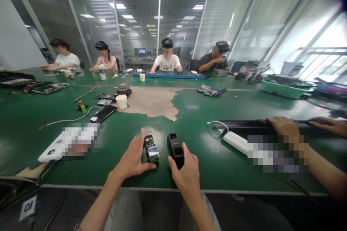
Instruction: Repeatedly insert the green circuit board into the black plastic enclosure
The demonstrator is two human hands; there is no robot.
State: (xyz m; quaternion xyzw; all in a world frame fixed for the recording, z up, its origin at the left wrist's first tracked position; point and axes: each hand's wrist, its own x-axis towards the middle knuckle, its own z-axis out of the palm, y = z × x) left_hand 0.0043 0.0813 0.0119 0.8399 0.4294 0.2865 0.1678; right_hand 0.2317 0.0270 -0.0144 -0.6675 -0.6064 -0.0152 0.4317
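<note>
My left hand [132, 157] is open, thumb and forefinger spread around a small circuit board [152, 149]. The green board carries electronic parts and a silvery rectangle, and lies on the table. Its left side is close to my forefinger, its lower end close to my thumb. To the right, a narrow black plastic casing [173, 139] with square cut-outs lies on the green tabletop. My right hand [188, 168] is around its near end, thumb on the left side and fingers on the right. Those fingers are apart and loosely bent; the casing's near end is partly hidden.
Left are a white device [50, 151], a black phone [104, 114] and a paper cup [121, 101]. At right, another person's hand [284, 126] rests by a black rail [241, 127] and a white power strip [234, 142]. Several people sit opposite. A green basket [284, 89] stands far right.
</note>
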